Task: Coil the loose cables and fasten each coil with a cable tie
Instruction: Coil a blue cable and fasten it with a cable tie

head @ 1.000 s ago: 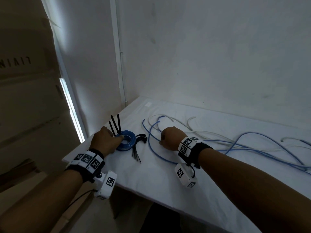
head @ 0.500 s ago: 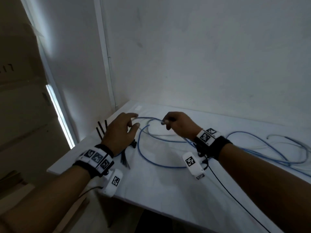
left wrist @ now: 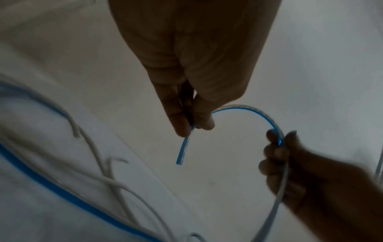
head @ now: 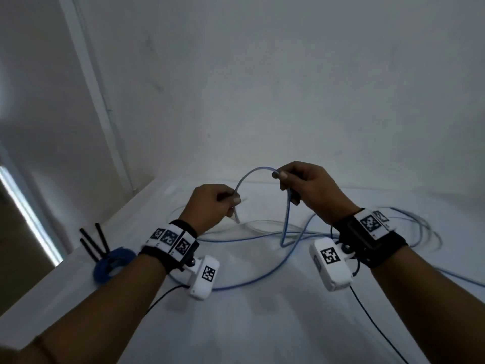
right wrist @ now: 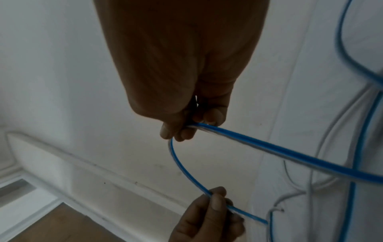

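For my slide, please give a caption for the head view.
Both hands, left and right, arch a blue cable above the table.

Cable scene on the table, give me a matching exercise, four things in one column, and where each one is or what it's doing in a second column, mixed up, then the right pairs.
Things:
1. left hand
2. right hand
3. blue coil
4. white cables

States:
A. lying loose on the table
B. pinches the blue cable near its free end
C. wound up, at the table's left edge
D. grips the blue cable further along the arch

Pairs: 1-B, 2-D, 3-C, 4-A
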